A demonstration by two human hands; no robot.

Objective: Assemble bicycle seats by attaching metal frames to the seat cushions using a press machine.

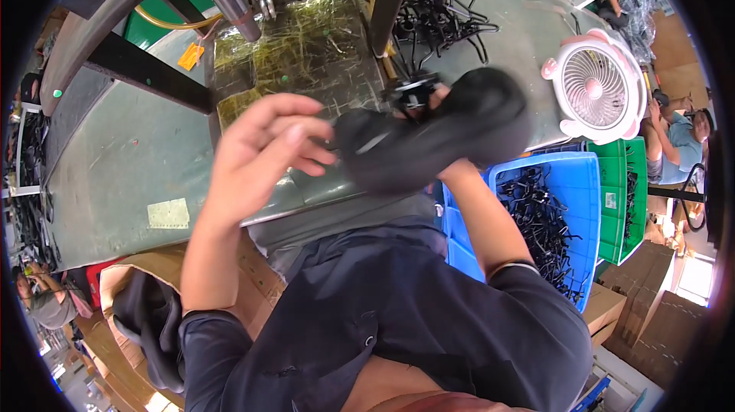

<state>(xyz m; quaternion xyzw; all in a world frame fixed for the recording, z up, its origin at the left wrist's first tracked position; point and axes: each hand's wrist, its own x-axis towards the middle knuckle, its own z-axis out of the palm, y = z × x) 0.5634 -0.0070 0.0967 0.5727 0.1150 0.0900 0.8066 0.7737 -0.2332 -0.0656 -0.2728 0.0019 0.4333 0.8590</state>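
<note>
A black bicycle saddle point(429, 144), smeared by motion, hangs over the near edge of the bench in front of me. My right hand point(453, 170) grips it from beneath; most of that hand is hidden behind it, with a fingertip showing at the far side. A black and shiny metal bracket point(413, 94) sits at the saddle's far side. Off the saddle's left end, my left hand point(268, 144) is raised with its fingers apart and nothing in it. Whether its fingertips touch the saddle, I cannot tell.
A press frame point(115, 71) stands over a tape-covered plate point(295, 48). Bent black metal parts point(444, 17) lie piled at the back. A pink-and-white fan point(597, 86), a blue bin point(586, 220) and a green bin point(616, 201) are right; an open carton point(115, 282) is left. People sit farther off.
</note>
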